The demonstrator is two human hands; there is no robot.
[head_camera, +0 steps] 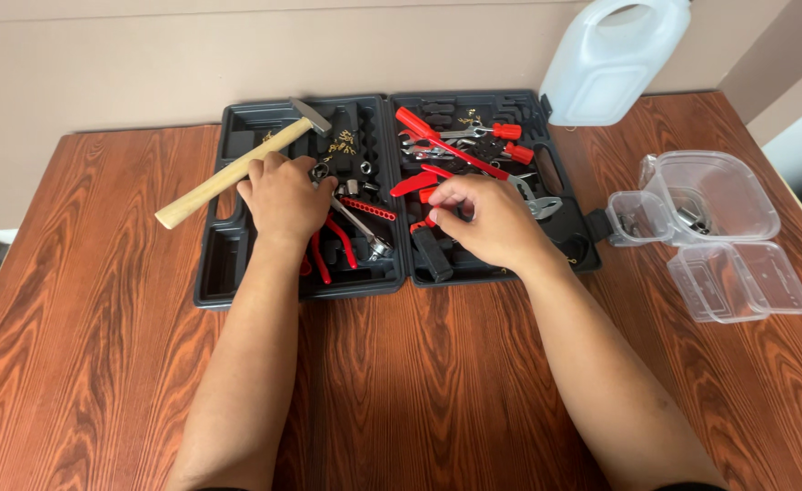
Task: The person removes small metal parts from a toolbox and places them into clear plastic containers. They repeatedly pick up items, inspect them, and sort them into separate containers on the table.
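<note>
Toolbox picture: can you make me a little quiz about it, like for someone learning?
1. True or false: the hammer lies wholly inside the toolbox.
2. Which hand pinches a small red tool part? A) left hand B) right hand
3. What stands behind the toolbox, against the wall?

Key
1. False: its wooden handle sticks out over the table.
2. B: the right hand's fingers close on a red part, while the left hand rests flat on the tools.
3. A white plastic jug.
</note>
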